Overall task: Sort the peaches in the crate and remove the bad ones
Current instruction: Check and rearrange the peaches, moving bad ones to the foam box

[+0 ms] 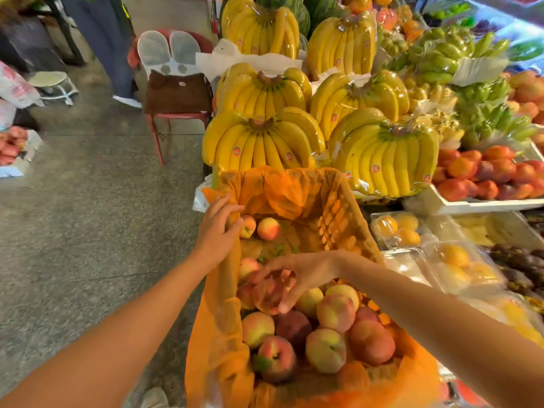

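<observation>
My right hand point(297, 275) curls its fingers round a peach point(266, 297); the other peaches point(335, 312) fill the crate point(338, 219) just beneath it. My left hand point(216, 228) grips the orange liner point(282, 192).

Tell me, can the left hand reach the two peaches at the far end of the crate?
Probably yes: the left hand is right beside the two peaches, with nothing covering them.
</observation>
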`<state>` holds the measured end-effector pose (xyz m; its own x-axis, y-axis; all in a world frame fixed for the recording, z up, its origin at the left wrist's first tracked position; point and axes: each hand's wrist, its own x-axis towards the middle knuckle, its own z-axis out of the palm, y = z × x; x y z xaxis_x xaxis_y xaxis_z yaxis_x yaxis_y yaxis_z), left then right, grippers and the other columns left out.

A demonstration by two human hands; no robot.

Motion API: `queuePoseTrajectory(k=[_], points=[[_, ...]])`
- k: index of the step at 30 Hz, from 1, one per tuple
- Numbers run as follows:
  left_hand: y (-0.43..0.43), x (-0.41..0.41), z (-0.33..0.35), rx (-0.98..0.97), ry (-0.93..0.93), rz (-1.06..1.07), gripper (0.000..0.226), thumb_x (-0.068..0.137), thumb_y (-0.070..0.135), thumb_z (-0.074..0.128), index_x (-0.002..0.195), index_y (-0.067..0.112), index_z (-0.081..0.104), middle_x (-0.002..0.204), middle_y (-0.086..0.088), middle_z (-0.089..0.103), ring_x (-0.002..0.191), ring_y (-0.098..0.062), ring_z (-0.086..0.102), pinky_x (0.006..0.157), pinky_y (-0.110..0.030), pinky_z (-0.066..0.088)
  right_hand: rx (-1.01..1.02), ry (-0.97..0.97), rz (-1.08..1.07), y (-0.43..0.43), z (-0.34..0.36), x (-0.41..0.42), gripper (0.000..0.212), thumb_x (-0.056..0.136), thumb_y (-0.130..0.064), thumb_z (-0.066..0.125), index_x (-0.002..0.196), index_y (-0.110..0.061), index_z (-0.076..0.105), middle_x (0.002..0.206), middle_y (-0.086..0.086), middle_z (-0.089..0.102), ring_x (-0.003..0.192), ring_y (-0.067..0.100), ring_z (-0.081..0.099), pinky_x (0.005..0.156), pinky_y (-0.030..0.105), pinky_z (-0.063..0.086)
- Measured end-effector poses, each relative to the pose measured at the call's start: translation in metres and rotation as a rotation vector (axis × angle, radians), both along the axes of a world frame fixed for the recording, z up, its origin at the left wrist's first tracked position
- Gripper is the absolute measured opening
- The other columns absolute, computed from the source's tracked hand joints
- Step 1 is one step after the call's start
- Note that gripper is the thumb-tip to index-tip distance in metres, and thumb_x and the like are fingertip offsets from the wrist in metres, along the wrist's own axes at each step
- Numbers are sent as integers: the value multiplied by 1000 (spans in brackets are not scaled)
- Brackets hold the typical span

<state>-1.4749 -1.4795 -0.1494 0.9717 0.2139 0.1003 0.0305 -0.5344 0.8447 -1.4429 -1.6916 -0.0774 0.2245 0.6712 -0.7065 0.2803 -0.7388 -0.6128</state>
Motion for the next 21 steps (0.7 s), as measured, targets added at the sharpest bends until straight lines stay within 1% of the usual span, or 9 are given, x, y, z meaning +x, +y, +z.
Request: queuePoseTrajectory(k=[2, 3, 5, 8, 10, 12, 14, 17, 21], points=[[-3, -3, 3, 55, 23, -11, 23, 96, 19, 54, 117, 19, 64, 151, -5, 35, 145, -20, 17, 117, -38, 12, -14, -59, 1, -1, 1, -9, 82, 78, -35, 74, 144, -4, 37, 141, -2, 43, 135, 25, 36, 97, 27, 35], [-5, -5, 4, 73, 39, -18, 22, 96, 20, 54, 115, 20, 65, 150, -4, 38, 146, -20, 16, 116, -37, 10, 21, -91, 7, 1, -7, -13, 85, 75, -35, 77, 146, -10, 38, 145, 2, 41, 139, 27, 33, 101, 28, 34], [-8, -10, 8, 99, 62, -30, 20, 95, 22, 55, 111, 25, 66, 145, -1, 44, 146, -18, 14, 116, -38, 8, 83, -164, 1, 0, -23, -17, 77, 72, -32, 84, 139, -25, 47, 141, -3, 47, 132, 21, 42, 106, 32, 38], [-16, -16, 16, 193, 76, -58, 18, 93, 23, 56, 106, 29, 67, 131, 9, 54, 142, -16, 19, 113, -38, 10, 154, -175, -116, -13, -32, -13, 62, 75, -26, 82, 130, -24, 53, 124, -5, 58, 112, 9, 53, 95, 23, 45], [-22, -17, 22, 230, 74, -79, 18, 92, 22, 58, 105, 28, 69, 119, 7, 53, 133, -15, 30, 107, -33, 18, 259, -125, -261, -26, -24, -7, 53, 78, -22, 79, 126, -19, 57, 119, 1, 61, 103, 4, 56, 85, 15, 46], [-29, -15, 25, 211, 62, -127, 16, 91, 20, 59, 100, 28, 70, 110, 2, 55, 118, -14, 42, 100, -32, 31, 363, -52, -424, -45, -17, 1, 49, 78, -24, 75, 123, -16, 59, 117, 3, 63, 102, 4, 60, 83, 17, 49], [-39, -13, 29, 114, 99, -246, 15, 91, 19, 58, 94, 31, 67, 101, 2, 64, 103, -13, 54, 89, -34, 43, 433, -43, -560, -67, -11, 9, 54, 73, -35, 73, 121, -16, 60, 114, 4, 65, 101, 10, 62, 83, 23, 51], [-65, -17, 34, -28, 264, -529, 7, 88, 27, 64, 95, 27, 67, 94, 3, 66, 88, -10, 59, 80, -30, 47, 464, -86, -678, -97, 0, 16, 66, 65, -50, 69, 122, -18, 60, 114, 5, 66, 101, 13, 63, 81, 26, 52], [-118, -25, 36, 23, 415, -856, 34, 82, 40, 72, 112, 24, 66, 104, 7, 66, 91, -5, 58, 82, -17, 45, 524, -96, -754, -128, 5, 15, 58, 73, -45, 70, 123, -18, 61, 118, 13, 65, 104, 24, 63, 88, 43, 49]])
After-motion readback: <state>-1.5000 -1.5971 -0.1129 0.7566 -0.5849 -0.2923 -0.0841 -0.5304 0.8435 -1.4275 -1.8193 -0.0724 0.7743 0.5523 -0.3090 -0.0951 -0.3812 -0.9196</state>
